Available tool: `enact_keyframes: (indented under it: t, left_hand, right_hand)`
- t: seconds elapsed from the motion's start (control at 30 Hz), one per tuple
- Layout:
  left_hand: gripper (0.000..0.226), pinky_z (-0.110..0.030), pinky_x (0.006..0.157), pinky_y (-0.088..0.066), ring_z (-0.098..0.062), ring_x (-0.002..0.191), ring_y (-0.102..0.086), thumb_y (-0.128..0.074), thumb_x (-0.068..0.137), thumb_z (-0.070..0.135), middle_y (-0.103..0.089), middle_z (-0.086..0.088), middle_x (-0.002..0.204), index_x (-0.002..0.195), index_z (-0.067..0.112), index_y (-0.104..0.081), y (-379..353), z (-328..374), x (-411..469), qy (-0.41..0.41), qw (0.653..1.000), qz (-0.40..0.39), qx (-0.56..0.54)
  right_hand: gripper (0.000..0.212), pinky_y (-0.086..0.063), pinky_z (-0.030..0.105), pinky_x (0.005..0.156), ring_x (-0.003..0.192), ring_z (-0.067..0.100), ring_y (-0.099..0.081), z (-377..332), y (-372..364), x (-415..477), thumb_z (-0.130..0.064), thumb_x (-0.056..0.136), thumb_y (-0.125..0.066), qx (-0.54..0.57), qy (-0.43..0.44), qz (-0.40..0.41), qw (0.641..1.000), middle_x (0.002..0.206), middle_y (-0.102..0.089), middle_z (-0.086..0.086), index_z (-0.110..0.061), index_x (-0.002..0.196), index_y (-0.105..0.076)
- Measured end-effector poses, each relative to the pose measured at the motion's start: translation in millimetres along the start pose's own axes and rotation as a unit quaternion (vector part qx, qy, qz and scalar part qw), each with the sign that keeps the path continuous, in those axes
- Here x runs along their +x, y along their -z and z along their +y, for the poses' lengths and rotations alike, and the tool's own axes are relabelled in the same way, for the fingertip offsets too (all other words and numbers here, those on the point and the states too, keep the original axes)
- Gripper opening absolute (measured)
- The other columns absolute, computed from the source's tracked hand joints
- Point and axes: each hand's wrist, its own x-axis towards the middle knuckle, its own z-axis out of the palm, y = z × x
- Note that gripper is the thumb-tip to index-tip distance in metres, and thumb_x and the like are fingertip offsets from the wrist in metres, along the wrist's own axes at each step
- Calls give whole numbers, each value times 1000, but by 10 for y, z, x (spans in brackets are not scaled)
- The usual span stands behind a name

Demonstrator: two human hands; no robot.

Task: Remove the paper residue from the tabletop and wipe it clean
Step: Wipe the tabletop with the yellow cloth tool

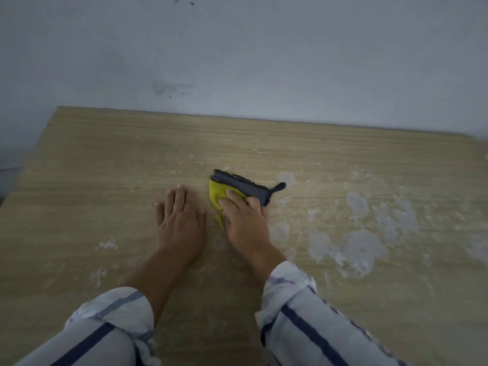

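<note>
A folded yellow and grey cloth with a dark hanging loop lies on the light wooden tabletop near its middle. My right hand presses down on the cloth's near edge, fingers spread over the yellow side. My left hand rests flat on the bare wood just left of the cloth, fingers together, holding nothing. Whitish paper residue covers the right part of the table in patches and smears. Smaller flecks of residue sit to the left of my left arm.
A pale grey wall with a few dark marks rises right behind the table's far edge. The table's left edge runs diagonally, with floor beyond it. My striped sleeves are rolled up at the bottom of the view.
</note>
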Motion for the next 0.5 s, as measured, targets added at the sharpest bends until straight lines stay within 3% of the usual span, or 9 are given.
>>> enact_keyframes:
  t: [0.1, 0.17, 0.23, 0.3, 0.33, 0.4, 0.43, 0.5]
  left_hand:
    - [59, -43, 117, 1, -22, 146, -1, -33, 97, 36, -9, -4, 159, 148, 12, -17, -76, 217, -40, -23, 1000, 4, 10]
    - [59, -42, 116, 3, -22, 146, -1, -32, 97, 36, -9, -4, 158, 149, 12, -16, -146, 426, -67, -40, 999, -3, 13]
    - [59, -42, 116, 4, -21, 146, -1, -32, 97, 36, -10, -4, 158, 149, 13, -16, -234, 685, -96, -53, 999, -6, 9]
    - [59, -42, 117, 4, -21, 146, -2, -32, 97, 36, -11, -4, 158, 149, 13, -17, -334, 990, -133, -68, 998, -9, 10]
    - [59, -42, 117, 4, -21, 146, -1, -32, 97, 36, -11, -4, 158, 149, 13, -17, -392, 1155, -153, -77, 997, -12, 13]
    - [58, -42, 117, 4, -20, 146, -1, -30, 97, 37, -10, -4, 158, 149, 14, -16, -499, 1486, -176, -93, 995, -22, 12]
    - [58, -42, 117, 3, -20, 146, 0, -29, 97, 37, -9, -3, 159, 149, 15, -15, -546, 1646, -175, -97, 995, -26, 10]
    - [56, -42, 117, 2, -20, 146, 0, -28, 98, 35, -7, -2, 159, 149, 16, -13, -634, 1931, -156, -99, 995, -31, 4]
  right_hand:
    - [32, -47, 39, 73, 89, 34, -58, 629, 343, -152, -34, 83, -46, -44, -33, 67, 996, 119, -63, 0, -24, 109, -62]
    - [27, -44, 37, 69, 89, 37, -58, 1261, 589, -241, -30, 85, -46, -77, -145, 96, 982, 107, -66, 8, -21, 105, -63]
    - [30, -42, 43, 82, 104, 41, -50, 1967, 840, -358, -29, 91, -44, -79, -308, 110, 942, 111, -61, 20, -20, 116, -57]
    - [37, -41, 46, 92, 112, 41, -46, 2351, 1014, -349, -36, 90, -38, -39, -410, 124, 903, 119, -56, 22, -21, 121, -52]
    - [35, -44, 39, 89, 105, 38, -52, 2357, 1022, -290, -37, 89, -40, -27, -414, 122, 902, 114, -59, 21, -19, 115, -54]
    - [23, -47, 21, 74, 82, 29, -59, 2077, 973, -235, -28, 88, -48, -34, -293, 117, 948, 97, -63, 12, -16, 104, -59]
    - [25, -46, 23, 76, 86, 28, -58, 1896, 872, -258, -29, 88, -48, -29, -203, 102, 973, 103, -63, 9, -17, 108, -59]
    - [37, -41, 39, 91, 108, 30, -50, 1729, 740, -444, -39, 89, -40, -10, -74, 7, 997, 130, -55, 1, -25, 119, -56]
